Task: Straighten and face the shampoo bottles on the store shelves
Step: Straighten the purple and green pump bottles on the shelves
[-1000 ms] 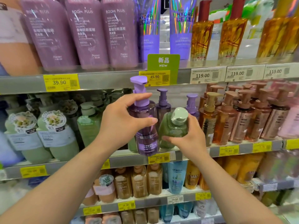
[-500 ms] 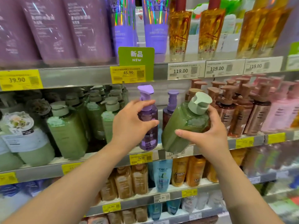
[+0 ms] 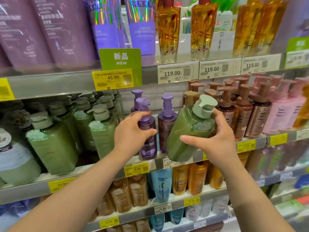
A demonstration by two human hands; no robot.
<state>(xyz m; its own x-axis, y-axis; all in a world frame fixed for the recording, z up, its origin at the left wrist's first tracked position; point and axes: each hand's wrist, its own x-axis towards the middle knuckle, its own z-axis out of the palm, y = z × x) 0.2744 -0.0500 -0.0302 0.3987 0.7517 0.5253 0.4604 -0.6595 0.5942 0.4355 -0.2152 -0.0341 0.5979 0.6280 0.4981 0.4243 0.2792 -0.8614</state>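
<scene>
My left hand [image 3: 132,131] wraps around a purple pump bottle [image 3: 148,143] that stands upright at the front of the middle shelf [image 3: 26,188]. A second purple pump bottle [image 3: 167,121] stands just to its right, untouched. My right hand [image 3: 215,141] holds a green pump bottle [image 3: 187,131] off the shelf, tilted with its pale green pump up and to the right, in front of the brown pump bottles [image 3: 240,114]. A group of matching green bottles [image 3: 53,139] stands on the same shelf to the left.
Pink pump bottles [image 3: 284,111] fill the shelf's right end. The top shelf carries mauve pouches [image 3: 50,30], holographic tubes [image 3: 140,24] and amber oil bottles [image 3: 168,29]. A green NEW sign [image 3: 120,58] sticks out from the upper rail. Lower shelves hold orange, brown and blue bottles.
The purple bottle has gone down from mid-air onto the shelf front under my left hand. My right hand has lifted the green bottle higher and tilted it. The view has shifted right.
</scene>
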